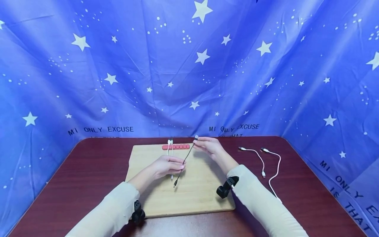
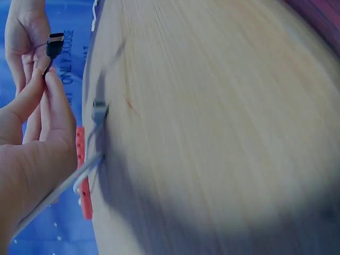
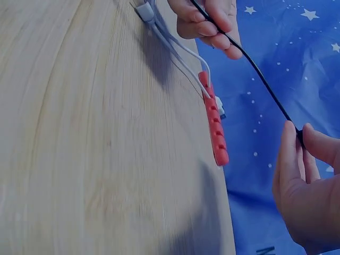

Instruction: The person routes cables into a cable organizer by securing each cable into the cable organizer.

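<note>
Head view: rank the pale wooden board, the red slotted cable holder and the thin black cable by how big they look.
1. Pale wooden board, by far the largest.
2. Thin black cable, stretched between both hands, somewhat longer than the holder.
3. Red slotted cable holder, a short strip.
The last two are close.

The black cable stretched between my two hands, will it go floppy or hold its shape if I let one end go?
Probably floppy: the black cable is thin, and its free tail droops onto the wooden board below the left hand. It looks straight only because the right hand pulls it taut. Likely very light, since fingertip pinches hold it.
</note>
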`<state>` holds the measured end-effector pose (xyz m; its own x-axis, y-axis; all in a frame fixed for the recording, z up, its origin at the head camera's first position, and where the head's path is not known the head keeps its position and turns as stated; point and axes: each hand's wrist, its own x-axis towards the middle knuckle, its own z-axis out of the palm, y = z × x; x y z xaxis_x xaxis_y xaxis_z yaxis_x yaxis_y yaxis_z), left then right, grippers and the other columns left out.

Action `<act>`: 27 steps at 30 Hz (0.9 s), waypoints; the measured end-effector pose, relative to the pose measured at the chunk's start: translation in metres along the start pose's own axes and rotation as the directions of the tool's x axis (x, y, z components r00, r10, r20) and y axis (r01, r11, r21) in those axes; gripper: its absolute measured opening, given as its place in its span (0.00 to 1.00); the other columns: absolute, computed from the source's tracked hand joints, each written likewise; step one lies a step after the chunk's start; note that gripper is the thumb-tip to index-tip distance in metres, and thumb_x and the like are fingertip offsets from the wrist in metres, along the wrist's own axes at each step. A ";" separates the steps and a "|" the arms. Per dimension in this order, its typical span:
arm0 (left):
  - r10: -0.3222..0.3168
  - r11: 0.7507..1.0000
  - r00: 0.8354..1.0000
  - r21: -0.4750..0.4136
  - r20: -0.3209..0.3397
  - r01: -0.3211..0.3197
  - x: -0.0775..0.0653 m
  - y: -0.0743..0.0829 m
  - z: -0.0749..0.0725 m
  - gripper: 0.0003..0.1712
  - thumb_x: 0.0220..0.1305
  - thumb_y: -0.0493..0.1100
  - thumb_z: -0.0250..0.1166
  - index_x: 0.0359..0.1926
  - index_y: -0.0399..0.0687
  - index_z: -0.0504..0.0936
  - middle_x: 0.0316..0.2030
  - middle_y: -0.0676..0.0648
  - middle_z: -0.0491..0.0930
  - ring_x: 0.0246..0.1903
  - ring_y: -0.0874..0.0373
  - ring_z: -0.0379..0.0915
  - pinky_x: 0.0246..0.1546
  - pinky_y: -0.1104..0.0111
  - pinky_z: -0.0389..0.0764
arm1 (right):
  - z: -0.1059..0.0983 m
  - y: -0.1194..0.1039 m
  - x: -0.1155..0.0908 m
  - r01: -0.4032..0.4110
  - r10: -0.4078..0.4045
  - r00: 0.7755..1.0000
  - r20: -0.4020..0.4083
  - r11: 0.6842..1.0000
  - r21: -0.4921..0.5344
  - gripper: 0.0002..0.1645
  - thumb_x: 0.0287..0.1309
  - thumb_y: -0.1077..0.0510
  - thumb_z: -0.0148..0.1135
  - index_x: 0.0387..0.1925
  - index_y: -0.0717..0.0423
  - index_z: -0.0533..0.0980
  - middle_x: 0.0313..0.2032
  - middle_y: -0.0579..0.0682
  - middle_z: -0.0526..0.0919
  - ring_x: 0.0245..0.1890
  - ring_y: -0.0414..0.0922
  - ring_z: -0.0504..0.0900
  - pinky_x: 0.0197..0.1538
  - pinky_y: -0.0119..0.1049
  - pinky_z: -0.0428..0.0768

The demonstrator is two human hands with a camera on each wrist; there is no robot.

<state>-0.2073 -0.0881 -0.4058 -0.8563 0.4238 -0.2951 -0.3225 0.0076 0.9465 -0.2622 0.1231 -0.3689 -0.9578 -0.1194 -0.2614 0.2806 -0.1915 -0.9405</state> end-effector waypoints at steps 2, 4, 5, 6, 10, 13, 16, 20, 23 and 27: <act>0.001 1.000 1.000 -0.008 0.004 -0.001 -0.001 -0.002 -0.005 0.23 0.59 0.29 0.63 0.56 0.25 0.74 0.43 0.40 0.86 0.36 0.61 0.84 0.49 0.67 0.85 | 0.005 0.003 0.003 0.005 -0.005 1.000 0.005 1.000 -0.002 0.28 0.57 0.77 0.56 0.61 0.78 0.65 0.35 0.55 0.82 0.28 0.39 0.85 0.66 0.48 0.74; -0.002 1.000 1.000 -0.022 0.005 0.002 -0.002 -0.004 -0.007 0.23 0.59 0.28 0.63 0.56 0.25 0.73 0.43 0.40 0.86 0.36 0.61 0.84 0.50 0.67 0.85 | 0.009 0.005 0.006 0.010 -0.010 1.000 0.008 1.000 -0.011 0.27 0.57 0.76 0.56 0.60 0.78 0.66 0.35 0.55 0.83 0.28 0.39 0.85 0.66 0.49 0.73; -0.004 1.000 1.000 -0.029 0.005 0.004 -0.002 -0.004 -0.008 0.23 0.59 0.28 0.63 0.56 0.25 0.73 0.43 0.41 0.86 0.36 0.61 0.84 0.50 0.67 0.85 | 0.011 0.006 0.007 0.011 -0.011 1.000 0.008 1.000 -0.016 0.27 0.57 0.76 0.56 0.59 0.78 0.66 0.36 0.56 0.83 0.28 0.39 0.85 0.65 0.48 0.74; -0.005 0.999 1.000 -0.037 0.004 0.005 -0.002 -0.005 -0.009 0.23 0.59 0.28 0.63 0.56 0.25 0.73 0.42 0.41 0.87 0.36 0.61 0.84 0.50 0.67 0.85 | 0.013 0.007 0.008 0.009 -0.009 1.000 0.005 1.000 -0.021 0.26 0.57 0.76 0.56 0.59 0.77 0.67 0.38 0.58 0.84 0.28 0.39 0.85 0.64 0.46 0.76; 0.001 0.999 1.000 -0.051 -0.021 -0.002 -0.004 -0.007 -0.010 0.22 0.59 0.27 0.62 0.56 0.24 0.74 0.39 0.44 0.88 0.34 0.62 0.84 0.49 0.68 0.85 | 0.020 0.007 0.012 -0.008 0.008 1.000 -0.017 0.999 -0.035 0.26 0.56 0.75 0.59 0.58 0.74 0.71 0.51 0.68 0.80 0.29 0.40 0.87 0.54 0.37 0.84; 0.015 1.000 0.998 -0.025 -0.057 -0.016 -0.004 -0.008 -0.009 0.21 0.59 0.27 0.62 0.55 0.23 0.74 0.38 0.43 0.88 0.34 0.62 0.84 0.49 0.67 0.86 | 0.024 0.008 0.014 -0.018 0.017 0.999 -0.028 0.999 -0.048 0.25 0.56 0.73 0.61 0.57 0.71 0.72 0.57 0.69 0.76 0.33 0.43 0.88 0.51 0.35 0.85; 0.027 0.999 0.995 0.032 -0.097 -0.024 -0.005 -0.009 -0.005 0.21 0.58 0.27 0.63 0.53 0.23 0.75 0.39 0.39 0.87 0.33 0.62 0.84 0.48 0.66 0.86 | 0.026 0.010 0.015 -0.021 0.020 1.000 -0.014 0.998 -0.067 0.25 0.57 0.73 0.60 0.58 0.70 0.72 0.58 0.69 0.76 0.40 0.48 0.88 0.53 0.37 0.85; 0.048 0.991 0.988 0.134 -0.146 -0.028 -0.006 -0.008 0.000 0.18 0.56 0.27 0.65 0.49 0.23 0.78 0.37 0.36 0.87 0.30 0.62 0.84 0.43 0.66 0.87 | 0.026 0.014 0.017 -0.015 0.016 1.000 0.010 0.996 -0.090 0.25 0.57 0.73 0.59 0.58 0.72 0.71 0.58 0.69 0.76 0.41 0.49 0.88 0.53 0.38 0.84; 0.045 0.984 0.981 0.177 -0.189 -0.011 -0.006 -0.006 0.002 0.16 0.55 0.27 0.66 0.46 0.24 0.80 0.35 0.36 0.87 0.28 0.63 0.83 0.40 0.67 0.88 | 0.026 0.016 0.018 -0.010 0.011 1.000 0.011 0.995 -0.097 0.24 0.57 0.74 0.59 0.57 0.73 0.71 0.57 0.69 0.76 0.36 0.45 0.88 0.52 0.38 0.85; 0.025 0.982 0.973 0.187 -0.231 0.019 -0.007 -0.003 0.002 0.14 0.54 0.26 0.65 0.44 0.25 0.81 0.35 0.35 0.87 0.26 0.63 0.82 0.37 0.68 0.88 | 0.029 0.018 0.022 -0.019 0.020 1.000 0.007 0.996 -0.086 0.24 0.56 0.74 0.59 0.56 0.73 0.72 0.56 0.70 0.77 0.34 0.45 0.88 0.51 0.37 0.85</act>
<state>-0.1994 -0.0889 -0.4067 -0.9343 0.2029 -0.2930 -0.2573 0.1849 0.9485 -0.2761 0.0884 -0.3856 -0.9516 -0.1303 -0.2784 0.2924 -0.1043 -0.9506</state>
